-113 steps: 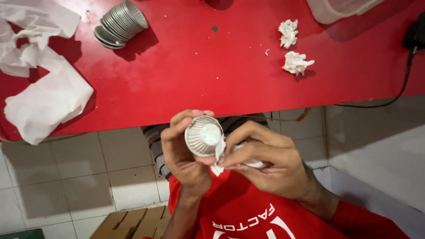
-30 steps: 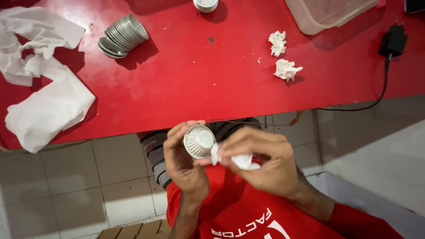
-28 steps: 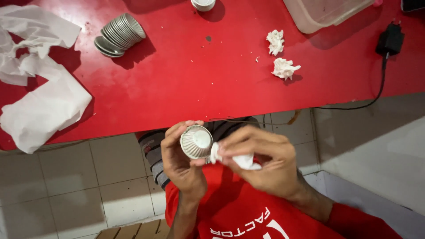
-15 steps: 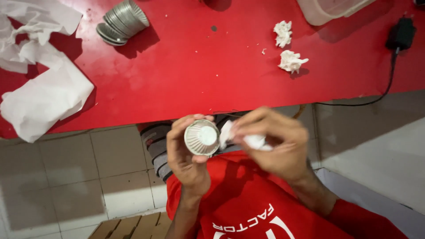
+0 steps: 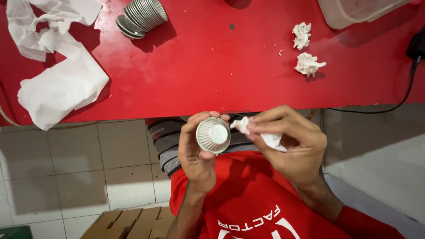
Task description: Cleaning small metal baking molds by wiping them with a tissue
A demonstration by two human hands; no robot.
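My left hand grips a small fluted metal cup by its rim, the open side facing the camera. My right hand pinches a crumpled piece of white tissue, its tip just to the right of the cup's rim and apart from it. Both hands are held over my lap, below the front edge of the red table.
A stack of similar metal cups lies on its side at the table's back left. Loose white tissue sheets lie at the left. Two used tissue balls sit at the right, near a clear plastic tub and a black cable.
The tissue was pressed inside the cup a second ago; my right hand has pulled it out to the cup's right side. The cup stays in my left hand.
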